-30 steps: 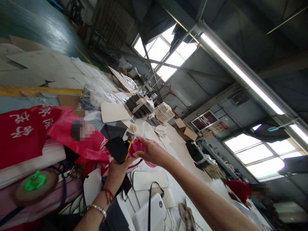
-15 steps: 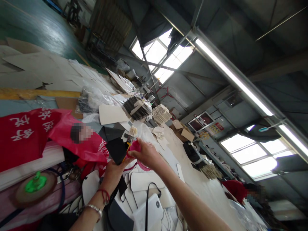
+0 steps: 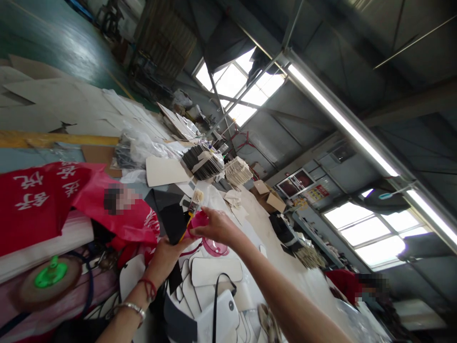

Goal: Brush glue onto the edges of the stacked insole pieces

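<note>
My left hand (image 3: 167, 252) is closed on a flat black piece (image 3: 174, 223), held up by its lower edge. Just right of that piece, a brush (image 3: 193, 207) with pale bristles and a yellow handle points upward between my hands. My right hand (image 3: 218, 226) is bent in a pinch close to the brush, its thumb near my left fingertips. What it pinches is hidden. Pink plastic (image 3: 200, 220) shows between its thumb and fingers. Below the right wrist lies a round clear pink thing (image 3: 216, 247). White rounded pieces (image 3: 216, 270) are spread beneath the hands.
A white phone-like device (image 3: 218, 317) with a black strap lies near me. On the left are a red printed bag (image 3: 46, 205) and a green-topped disc (image 3: 52, 272). Stacked pieces (image 3: 204, 162) and an open carton (image 3: 267, 195) stand farther off. A person in red (image 3: 344, 284) is at right.
The black piece has tilted slightly, and my right hand has shifted a little. More of the round pink thing shows below my wrist. The view has moved slightly.
</note>
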